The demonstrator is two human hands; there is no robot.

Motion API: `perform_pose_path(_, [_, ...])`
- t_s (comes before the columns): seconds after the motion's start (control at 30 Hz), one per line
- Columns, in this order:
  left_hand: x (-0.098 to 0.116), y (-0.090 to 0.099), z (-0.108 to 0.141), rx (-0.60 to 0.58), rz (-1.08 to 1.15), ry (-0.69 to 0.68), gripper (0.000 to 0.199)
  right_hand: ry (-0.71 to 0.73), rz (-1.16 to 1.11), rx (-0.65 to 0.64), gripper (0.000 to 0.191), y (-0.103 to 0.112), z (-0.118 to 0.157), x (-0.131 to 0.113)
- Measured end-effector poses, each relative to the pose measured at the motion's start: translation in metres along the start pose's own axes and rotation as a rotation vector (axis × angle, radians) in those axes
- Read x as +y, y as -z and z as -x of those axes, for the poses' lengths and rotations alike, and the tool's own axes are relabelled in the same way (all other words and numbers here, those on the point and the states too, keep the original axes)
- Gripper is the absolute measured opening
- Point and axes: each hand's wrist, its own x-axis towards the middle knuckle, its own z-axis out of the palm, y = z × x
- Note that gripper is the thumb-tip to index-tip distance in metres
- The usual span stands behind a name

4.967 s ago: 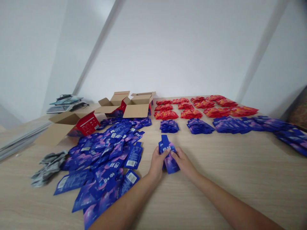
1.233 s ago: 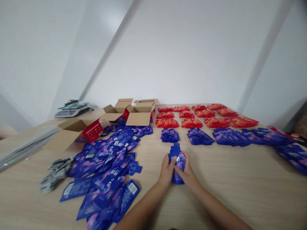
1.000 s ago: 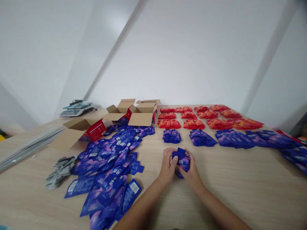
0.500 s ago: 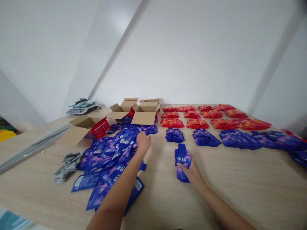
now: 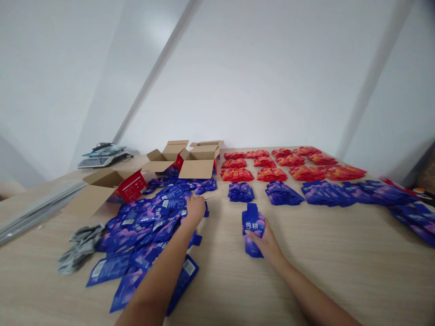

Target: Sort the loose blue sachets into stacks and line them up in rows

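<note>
My right hand (image 5: 269,244) is closed around blue-purple pouches (image 5: 253,225) with white lettering, held upright above the table; they overlap, and how many there are is unclear. Over at the right edge of a loose heap of the same pouches (image 5: 136,228), my left hand (image 5: 196,208) is closed with its fingers bent down. A blue pouch edge (image 5: 206,210) shows beside those fingers, which seem to pinch it. The left forearm covers part of the heap.
Open cartons (image 5: 200,164) stand behind the heap, with another carton (image 5: 112,185) at left. Piles of red pouches (image 5: 272,174) and blue pouches (image 5: 283,194) line the right side. Grey gloves (image 5: 81,246), a scale (image 5: 103,158) and grey strips (image 5: 41,210) lie leftward.
The view has turned slightly right. My left hand has lowered onto the heap's edge and its fingers have closed on a pouch. My right hand still holds its pouches.
</note>
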Motion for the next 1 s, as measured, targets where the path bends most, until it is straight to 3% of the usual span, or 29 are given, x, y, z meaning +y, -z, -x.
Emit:
perform_pose_path(0.1, [0.031,0.010,0.011,0.040,0.191,-0.136,0.028,-0.031,-0.123,-0.044,0.063,-0.001,0.002,-0.005])
perform_pose_path(0.23, [0.086,0.003,0.040,-0.039,0.985,-0.223,0.026,-0.009,-0.174,-0.022,0.063,-0.003,0.004,-0.010])
perform_pose_path(0.33, [0.118,-0.010,0.064,-0.091,1.349,-0.149,0.034,0.020,-0.089,0.026,0.061,-0.002,0.004,-0.008])
perform_pose_path(0.4, [0.130,-0.015,0.077,-0.097,1.473,-0.060,0.041,0.047,-0.044,0.043,0.061,-0.001,0.005,-0.007])
perform_pose_path(0.5, [0.137,-0.014,0.089,-0.099,1.547,0.056,0.050,0.043,-0.047,-0.033,0.062,0.000,0.005,-0.006])
perform_pose_path(0.6, [0.138,-0.008,0.095,-0.119,1.541,0.056,0.057,0.032,-0.017,-0.077,0.061,-0.001,0.007,-0.008])
perform_pose_path(0.67, [0.135,-0.003,0.093,-0.105,1.501,-0.032,0.060,0.053,0.042,-0.032,0.061,-0.002,0.007,-0.010])
perform_pose_path(0.73, [0.123,0.001,0.084,-0.010,1.388,-0.149,0.058,0.079,0.095,0.051,0.060,-0.001,0.008,-0.013])
perform_pose_path(0.8, [0.102,0.004,0.068,0.126,1.159,-0.203,0.049,0.107,0.114,0.133,0.062,0.001,0.007,-0.015])
perform_pose_path(0.87, [0.073,0.001,0.048,0.201,0.804,-0.127,0.034,0.128,0.116,0.164,0.064,0.003,0.006,-0.015])
perform_pose_path(1.0, [0.021,-0.015,0.021,-0.027,0.122,0.042,0.047,0.099,0.109,0.067,0.062,0.004,-0.001,-0.010])
